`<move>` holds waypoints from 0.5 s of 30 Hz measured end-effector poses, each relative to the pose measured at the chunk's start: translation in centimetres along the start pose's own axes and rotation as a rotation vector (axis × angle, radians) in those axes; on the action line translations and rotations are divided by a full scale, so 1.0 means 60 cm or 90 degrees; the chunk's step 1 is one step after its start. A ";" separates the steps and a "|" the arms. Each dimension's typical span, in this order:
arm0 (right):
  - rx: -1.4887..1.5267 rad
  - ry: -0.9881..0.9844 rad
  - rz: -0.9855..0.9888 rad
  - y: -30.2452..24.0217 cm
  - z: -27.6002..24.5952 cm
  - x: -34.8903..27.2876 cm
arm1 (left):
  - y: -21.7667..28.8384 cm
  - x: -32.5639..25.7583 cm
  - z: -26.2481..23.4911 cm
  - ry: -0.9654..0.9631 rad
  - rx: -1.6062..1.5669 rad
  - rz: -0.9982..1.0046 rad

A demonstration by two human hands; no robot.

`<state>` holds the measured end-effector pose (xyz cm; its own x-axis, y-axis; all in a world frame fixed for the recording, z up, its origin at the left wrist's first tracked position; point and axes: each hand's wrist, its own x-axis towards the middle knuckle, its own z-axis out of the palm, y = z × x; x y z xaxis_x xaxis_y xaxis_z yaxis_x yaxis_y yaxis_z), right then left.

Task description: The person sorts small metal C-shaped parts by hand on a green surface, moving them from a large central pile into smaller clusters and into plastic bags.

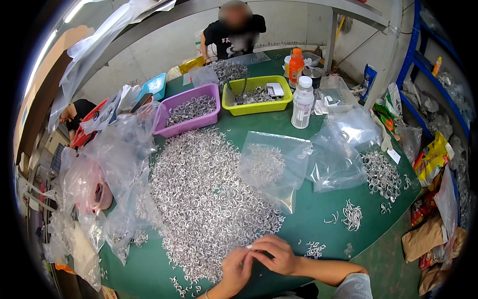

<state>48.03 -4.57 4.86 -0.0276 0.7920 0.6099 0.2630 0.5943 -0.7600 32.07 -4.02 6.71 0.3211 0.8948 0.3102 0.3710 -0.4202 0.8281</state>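
Note:
At the near edge of a large heap of small, curved, silvery metal pieces [199, 184], my two hands meet at the fingertips. My left hand [235, 269] is closed in a pinch, and my right hand [275, 255] pinches against it from the right. A tiny pale bit shows between the fingertips, too small to make out. To the right of my right hand lies a little cluster of the same pieces [314, 249]. Farther right is a small pile of longer curved metal strips [352, 216]. A clear plastic bag [276, 169] covers part of the heap's right side.
A purple basin [186, 130] and a yellow-green basin [259, 108] hold metal pieces at the back. Beside them stand a white bottle [302, 102] and an orange bottle [296, 66]. Plastic bags [119, 164] crowd the left edge. Across the green table [318, 224] sits another person [234, 35].

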 end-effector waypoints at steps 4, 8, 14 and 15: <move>-0.001 -0.011 0.002 0.002 0.001 0.000 | 0.000 0.002 0.002 0.016 -0.002 0.015; -0.006 -0.009 -0.009 0.002 0.002 0.001 | -0.002 0.002 0.000 0.011 -0.002 0.011; 0.026 -0.019 0.035 0.004 0.002 -0.001 | -0.012 -0.002 0.001 -0.011 -0.004 0.004; 0.035 -0.018 0.039 0.004 0.000 0.000 | -0.013 -0.003 0.002 -0.018 -0.007 -0.009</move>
<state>48.06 -4.43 4.67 -0.0405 0.8307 0.5552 0.2119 0.5502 -0.8077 31.82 -3.90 5.94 0.3410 0.8959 0.2847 0.3668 -0.4057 0.8371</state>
